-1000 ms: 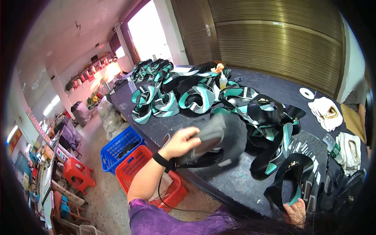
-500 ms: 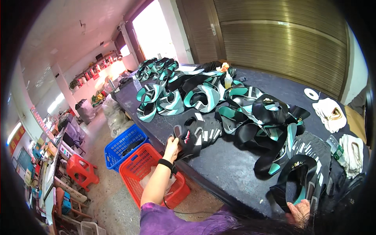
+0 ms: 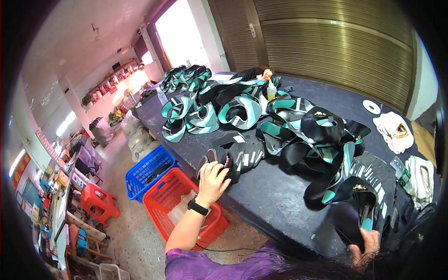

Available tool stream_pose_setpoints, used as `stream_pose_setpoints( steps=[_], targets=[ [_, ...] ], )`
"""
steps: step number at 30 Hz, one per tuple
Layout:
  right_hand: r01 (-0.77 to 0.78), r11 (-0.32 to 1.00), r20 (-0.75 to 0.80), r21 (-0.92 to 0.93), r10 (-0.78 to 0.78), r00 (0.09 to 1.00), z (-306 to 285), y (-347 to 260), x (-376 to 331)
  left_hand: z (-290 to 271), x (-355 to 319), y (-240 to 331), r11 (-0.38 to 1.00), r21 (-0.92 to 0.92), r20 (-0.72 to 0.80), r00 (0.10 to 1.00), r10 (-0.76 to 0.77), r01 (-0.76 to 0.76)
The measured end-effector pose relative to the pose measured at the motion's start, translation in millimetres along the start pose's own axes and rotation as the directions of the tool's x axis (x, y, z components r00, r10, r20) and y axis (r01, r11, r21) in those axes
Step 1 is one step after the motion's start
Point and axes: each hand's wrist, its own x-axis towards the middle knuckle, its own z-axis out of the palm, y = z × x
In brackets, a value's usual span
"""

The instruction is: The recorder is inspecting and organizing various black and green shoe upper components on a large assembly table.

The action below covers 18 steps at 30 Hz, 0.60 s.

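My left hand [image 3: 213, 181] lies on the near end of a small stack of black and grey shoe uppers [image 3: 242, 151] at the table's near edge. Its fingers are stretched out over the fabric. At the lower right, my right hand [image 3: 367, 247] pinches the edge of a black shoe upper [image 3: 346, 221] with a teal lining, which stands partly folded open. Beside that one is a stack of striped black uppers [image 3: 380, 179]. A heap of black and teal uppers [image 3: 322, 133] sits between the two hands, farther back.
More teal and grey uppers [image 3: 240, 113] cover the far part of the dark table [image 3: 275, 191]. A bottle [image 3: 271, 91], a white tape roll [image 3: 371, 107] and white cloth bundles [image 3: 394, 132] also rest there. Red [image 3: 156, 212] and blue [image 3: 135, 177] baskets stand on the floor at left.
My left hand has gone from gripping the stack's near edge to lying over its top with fingers spread. My right hand has shifted slightly right, and the upper's black edge has folded outward.
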Motion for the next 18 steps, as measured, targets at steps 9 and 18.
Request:
stream_pose_setpoints(
  steps=[9,18],
  targets=[
    [-0.178,0.610,-0.347,0.772,0.640,0.685,-67.8,34.0,-12.2,4.5,2.0,-12.8,0.983,-0.179,0.004,0.999,0.046,-0.045],
    [-0.030,0.731,-0.418,0.682,0.422,0.804,-85.9,14.9,12.9,-34.3,105.2,-18.0,0.602,-0.684,0.317,0.911,-0.264,0.413]
  ],
)
